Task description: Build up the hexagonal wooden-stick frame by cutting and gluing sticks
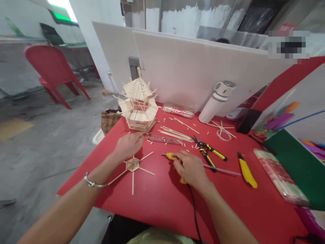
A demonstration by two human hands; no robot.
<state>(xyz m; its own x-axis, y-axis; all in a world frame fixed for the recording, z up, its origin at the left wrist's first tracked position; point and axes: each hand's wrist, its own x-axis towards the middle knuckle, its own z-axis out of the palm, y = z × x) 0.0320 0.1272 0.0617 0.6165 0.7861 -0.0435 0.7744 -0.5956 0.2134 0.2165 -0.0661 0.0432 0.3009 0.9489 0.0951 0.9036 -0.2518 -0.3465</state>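
Head view: right hand [189,167] is gripping a yellow glue gun [169,156]. Left hand [130,144] is curling beside the ruler [165,139]; cannot tell whether it is holding anything. Web-like stick frame [132,165] is lying nearer, on the red table [162,206].

upper left: white glare [67,7], red plastic chair [49,64] | left: grey concrete floor [56,145] | top centre: patchily whitewashed wall [182,20] | upper middle: white panels [177,64]

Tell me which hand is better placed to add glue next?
Probably the right hand: it holds the yellow glue gun, nozzle pointing left. The left hand is apart from the gun, near the stick web.
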